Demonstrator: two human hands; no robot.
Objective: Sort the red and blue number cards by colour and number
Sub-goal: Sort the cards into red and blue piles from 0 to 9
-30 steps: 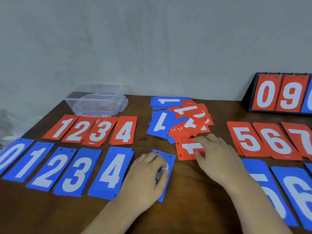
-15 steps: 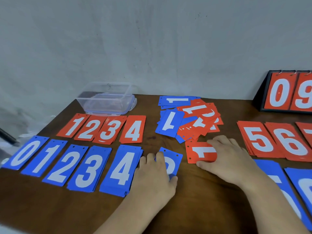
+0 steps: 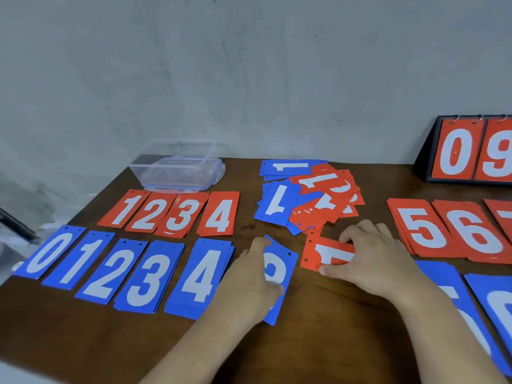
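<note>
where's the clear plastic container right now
Head view, back left of the table: the clear plastic container sits just behind the red 1 to 4 cards, left of the mixed card pile.

Red cards, blue cards, white numerals; brown table.

Light is soft, even and rather dim, with no clear source, so the grey wall looks flat and shadows on the dark table are faint. Glare is limited to pale highlights on the clear plastic box. Wide-angle distortion stretches the near right blue cards, and the left edge is blurred.
</note>
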